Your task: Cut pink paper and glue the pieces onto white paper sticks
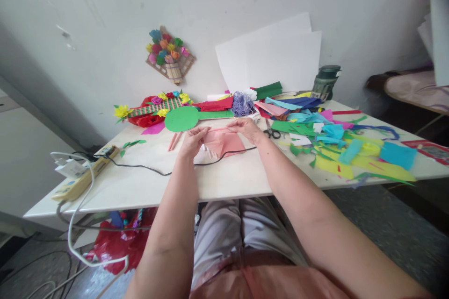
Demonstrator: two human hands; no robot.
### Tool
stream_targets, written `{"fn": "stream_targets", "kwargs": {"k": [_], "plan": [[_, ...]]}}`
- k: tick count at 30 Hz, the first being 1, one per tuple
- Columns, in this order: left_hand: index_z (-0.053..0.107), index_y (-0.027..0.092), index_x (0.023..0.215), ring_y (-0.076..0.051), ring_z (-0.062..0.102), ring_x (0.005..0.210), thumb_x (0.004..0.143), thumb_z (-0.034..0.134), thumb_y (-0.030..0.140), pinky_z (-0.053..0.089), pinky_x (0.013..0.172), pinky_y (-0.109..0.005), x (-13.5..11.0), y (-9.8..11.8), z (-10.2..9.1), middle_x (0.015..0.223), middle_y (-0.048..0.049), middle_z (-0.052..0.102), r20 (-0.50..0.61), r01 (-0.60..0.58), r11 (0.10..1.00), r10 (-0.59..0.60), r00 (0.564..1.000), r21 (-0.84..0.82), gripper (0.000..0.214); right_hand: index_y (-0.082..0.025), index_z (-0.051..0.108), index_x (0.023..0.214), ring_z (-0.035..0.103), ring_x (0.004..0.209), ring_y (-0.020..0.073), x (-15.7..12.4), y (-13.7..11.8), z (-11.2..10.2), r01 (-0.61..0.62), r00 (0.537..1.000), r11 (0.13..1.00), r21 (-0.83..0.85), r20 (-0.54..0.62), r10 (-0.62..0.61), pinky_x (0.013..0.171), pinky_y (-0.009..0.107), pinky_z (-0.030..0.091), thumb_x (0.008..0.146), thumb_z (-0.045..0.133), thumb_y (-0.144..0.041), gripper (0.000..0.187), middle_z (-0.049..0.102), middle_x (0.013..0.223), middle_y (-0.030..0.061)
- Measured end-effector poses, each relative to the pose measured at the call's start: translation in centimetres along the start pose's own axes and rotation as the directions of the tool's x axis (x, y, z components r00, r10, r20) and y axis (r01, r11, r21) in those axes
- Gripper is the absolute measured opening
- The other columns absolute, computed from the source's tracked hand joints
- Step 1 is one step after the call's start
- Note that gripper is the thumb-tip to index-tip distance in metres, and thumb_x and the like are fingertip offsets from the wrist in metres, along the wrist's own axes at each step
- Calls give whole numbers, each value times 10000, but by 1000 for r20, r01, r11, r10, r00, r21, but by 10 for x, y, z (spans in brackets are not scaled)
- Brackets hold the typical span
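A folded pink sheet of paper (224, 142) lies on the white table (224, 180) in front of me. My left hand (192, 141) pinches its left edge with curled fingers. My right hand (247, 129) grips its upper right edge, fingers bent over the paper. A black cable (210, 161) runs across the table under the pink paper. Two pink paper sticks (174, 141) lie just left of my left hand.
A green paper paddle shape (185, 118), red paper, purple yarn (242, 103) and scissors (271, 131) lie behind the hands. Several coloured paper scraps (343, 147) cover the right side. A power strip (84, 175) sits at the left edge. White sheets (273, 58) lean on the wall.
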State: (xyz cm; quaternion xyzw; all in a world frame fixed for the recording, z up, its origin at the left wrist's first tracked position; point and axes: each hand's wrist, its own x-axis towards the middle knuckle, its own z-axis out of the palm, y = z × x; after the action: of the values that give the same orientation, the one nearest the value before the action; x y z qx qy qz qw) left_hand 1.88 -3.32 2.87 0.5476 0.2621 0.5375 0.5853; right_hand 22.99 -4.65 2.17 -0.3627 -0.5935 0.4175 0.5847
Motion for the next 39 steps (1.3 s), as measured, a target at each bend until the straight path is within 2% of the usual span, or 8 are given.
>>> {"fn": "stream_targets", "kwargs": {"k": [15, 19, 27, 32, 39], "plan": [[688, 128, 771, -88, 540, 529, 498, 790, 279, 423, 527, -213, 2, -4, -3, 621, -15, 637, -25, 19, 994, -17, 1000, 109, 328, -142, 701, 717, 549, 571, 95, -1, -3, 1, -57, 998, 996, 74, -23, 59, 646, 270, 450, 479, 755, -248, 266, 642, 611, -5], [684, 133, 815, -83, 535, 526, 515, 785, 297, 416, 515, -202, 4, -6, -5, 609, -10, 627, -28, 7, 990, -4, 1000, 138, 357, -144, 702, 728, 561, 616, 110, -2, -2, 0, -51, 998, 998, 37, -39, 52, 654, 272, 444, 496, 740, -268, 267, 659, 666, 11], [687, 131, 820, -71, 493, 499, 543, 767, 310, 372, 476, -185, 5, -9, -4, 567, 2, 593, -35, -68, 967, 79, 996, 246, 339, -134, 689, 689, 492, 532, 86, -4, -7, 4, -8, 999, 998, -57, -44, 5, 543, 238, 388, 543, 707, -304, 225, 623, 610, 4], [684, 133, 825, -81, 516, 522, 552, 759, 319, 396, 513, -198, 4, -10, -1, 589, -4, 607, -40, -97, 958, 112, 993, 271, 339, -134, 669, 669, 488, 534, 87, -2, -1, 5, -2, 997, 996, -92, -72, -5, 561, 245, 407, 529, 712, -292, 215, 599, 587, -7], [677, 134, 871, -79, 522, 521, 547, 766, 324, 390, 499, -193, 3, -9, -2, 607, -4, 615, -25, -72, 960, 82, 996, 269, 386, -139, 680, 632, 554, 625, 122, 0, 0, 3, -26, 994, 995, -93, -107, 16, 658, 282, 447, 495, 727, -261, 189, 642, 650, 20]]}}
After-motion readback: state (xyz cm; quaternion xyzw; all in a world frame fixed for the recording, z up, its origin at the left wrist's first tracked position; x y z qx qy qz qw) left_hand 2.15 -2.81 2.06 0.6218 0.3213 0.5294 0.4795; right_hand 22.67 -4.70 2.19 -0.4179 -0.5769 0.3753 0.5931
